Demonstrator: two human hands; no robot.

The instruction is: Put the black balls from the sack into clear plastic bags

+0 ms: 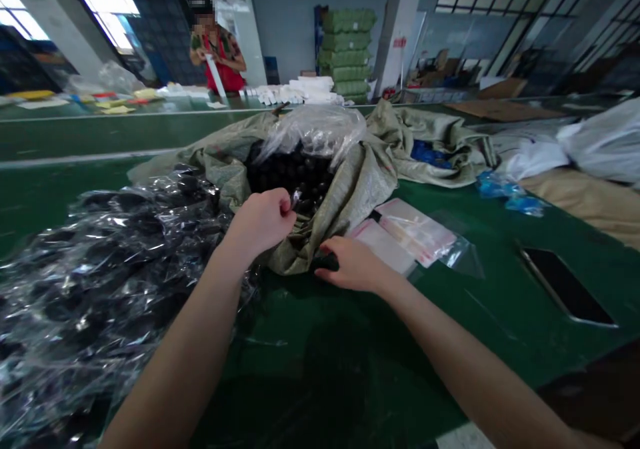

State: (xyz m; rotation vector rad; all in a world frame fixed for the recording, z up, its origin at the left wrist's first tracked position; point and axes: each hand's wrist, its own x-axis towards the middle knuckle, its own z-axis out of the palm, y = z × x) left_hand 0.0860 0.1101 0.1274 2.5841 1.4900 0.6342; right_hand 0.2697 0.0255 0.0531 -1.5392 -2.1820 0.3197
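My left hand is closed in a pinch in front of the open woven sack. A bit of shiny clear plastic shows at its fingertips; what it belongs to is hard to make out. Inside the sack lie many small rounded black pieces. My right hand is low by the sack's front edge, thumb and fingers curved around a small black piece. Beside that hand lie clear plastic bags in flat stacks. Black pieces wrapped in clear plastic form a large heap left of my left arm.
A phone lies on the green table at right. Another woven sack with blue contents is behind. Across a green counter, a person holds a white strip near white rolls. Green bales are stacked farther back.
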